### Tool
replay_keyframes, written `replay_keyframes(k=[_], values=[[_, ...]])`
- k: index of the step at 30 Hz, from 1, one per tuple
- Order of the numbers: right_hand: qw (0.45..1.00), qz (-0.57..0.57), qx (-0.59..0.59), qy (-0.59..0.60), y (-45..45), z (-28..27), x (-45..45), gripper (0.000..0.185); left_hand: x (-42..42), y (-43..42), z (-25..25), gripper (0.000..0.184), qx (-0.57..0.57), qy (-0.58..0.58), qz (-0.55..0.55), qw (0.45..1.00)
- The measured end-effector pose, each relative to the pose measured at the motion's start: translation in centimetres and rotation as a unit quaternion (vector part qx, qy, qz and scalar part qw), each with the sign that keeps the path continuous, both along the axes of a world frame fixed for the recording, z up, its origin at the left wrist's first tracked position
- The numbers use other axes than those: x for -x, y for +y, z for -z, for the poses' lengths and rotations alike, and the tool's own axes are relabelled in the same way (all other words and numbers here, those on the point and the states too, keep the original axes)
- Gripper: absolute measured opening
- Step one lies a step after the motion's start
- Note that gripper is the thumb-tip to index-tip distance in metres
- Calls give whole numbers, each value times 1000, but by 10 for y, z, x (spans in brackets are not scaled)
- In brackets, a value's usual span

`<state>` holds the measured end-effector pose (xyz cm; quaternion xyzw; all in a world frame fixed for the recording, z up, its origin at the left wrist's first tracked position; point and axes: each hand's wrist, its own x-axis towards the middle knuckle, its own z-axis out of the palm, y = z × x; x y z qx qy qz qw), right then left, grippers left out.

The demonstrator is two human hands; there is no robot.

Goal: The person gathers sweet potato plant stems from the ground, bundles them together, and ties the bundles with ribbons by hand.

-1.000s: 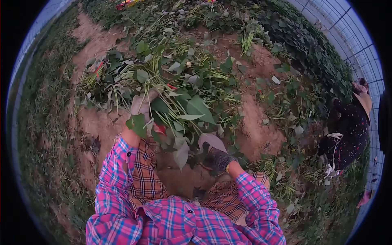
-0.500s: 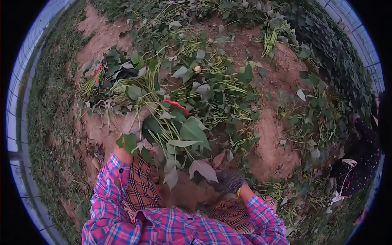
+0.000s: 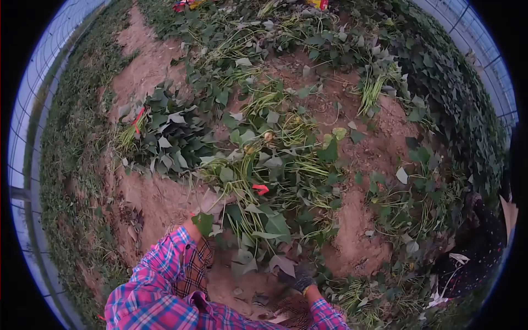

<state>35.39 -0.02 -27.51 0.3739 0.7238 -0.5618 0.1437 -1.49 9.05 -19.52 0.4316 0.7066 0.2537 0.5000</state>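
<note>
My left hand (image 3: pixel 213 203), in a pale glove, is closed around a bunch of leafy green vine stems (image 3: pixel 234 208). Long stalks and broad leaves fan out from it to the right and down. A red strip (image 3: pixel 260 190) lies against the stems, just right of that hand. My right hand (image 3: pixel 300 278), in a dark grey glove, is low down beside the bunch's drooping leaf tips. A greyish leaf (image 3: pixel 283 264) partly covers its fingers, so whether it grips anything is hidden.
A bundle of vines tied with a red strip (image 3: pixel 138 120) lies at left. Loose cut stems (image 3: pixel 302 170) spread over the bare soil (image 3: pixel 360 214) ahead. Another person in dark speckled clothing (image 3: pixel 476 261) is at the right edge. Dense foliage (image 3: pixel 440 82) grows far right.
The view has tilted up, so the ground ahead shows further. The vine bunch in my left hand now sits right of the tied bundle and uncovers it. The red strip beside it appears shorter.
</note>
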Motion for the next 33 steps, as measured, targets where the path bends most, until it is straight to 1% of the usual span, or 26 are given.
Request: replay_keyframes(k=[1,2,3,4,7,8,9,10,13,15,17,19,20,22,23,24,26,27,28,29,30,31,32,33], values=[[1000,1,7,2,-4,0,0,58,-8,-1,-7,39,37,-56,-36,997],[1000,26,13,-10,-9,-2,2,48,-15,-7,-15,44,74,-110,-71,989],[998,51,19,-22,-14,-7,5,39,3,-36,42,43,78,-198,-132,968],[998,56,23,-19,-19,-14,8,39,3,-50,57,40,10,-277,-110,955],[995,90,36,-29,-36,-35,16,40,-6,-83,69,36,-56,-313,-32,948],[994,93,41,-34,-45,-40,17,38,-5,-90,27,40,149,-183,-99,967],[993,95,51,-39,-59,-43,18,37,-22,-84,-12,42,147,-267,-142,942],[992,95,63,-48,-74,-46,18,36,-29,-89,-32,42,147,-309,-154,927],[988,80,114,-71,-115,-63,7,33,-27,-118,-77,41,143,-376,-183,897],[988,56,110,-88,-128,-91,-3,32,-18,-129,-104,41,133,-408,-209,879],[995,-13,34,-95,-108,-122,-14,31,-4,-134,-132,40,117,-434,-236,862],[982,-140,-98,-78,-96,-160,-14,28,17,-136,-159,40,98,-451,-264,847],[982,-138,-102,-84,-88,-178,-14,28,29,-135,-172,40,87,-459,-278,839],[979,-42,-128,-152,-71,-214,-12,26,58,-136,-197,39,60,-472,-301,827],[979,-37,-132,-154,-72,-211,-20,26,74,-135,-208,39,47,-477,-313,820],[983,107,-55,-137,-76,-204,-27,25,90,-135,-219,39,34,-479,-322,816],[961,250,24,-118,-64,-258,10,25,122,-132,-240,39,6,-482,-341,807],[889,417,155,-108,-54,-287,20,27,136,-131,-249,39,-8,-482,-347,805],[772,564,278,-91,-43,-323,39,30,148,-131,-255,38,-21,-482,-354,801],[872,454,172,-61,-59,-297,22,31,160,-129,-261,38,-35,-480,-357,801],[936,349,36,-39,-77,-268,2,32,172,-128,-266,38,-48,-477,-364,798],[882,443,149,-65,-61,-303,19,33,181,-127,-270,38,-57,-475,-366,798],[805,527,258,-86,-45,-334,38,34,190,-126,-274,38,-69,-473,-371,796],[784,547,279,-91,-40,-343,42,34,197,-122,-278,38,-82,-468,-373,797]])
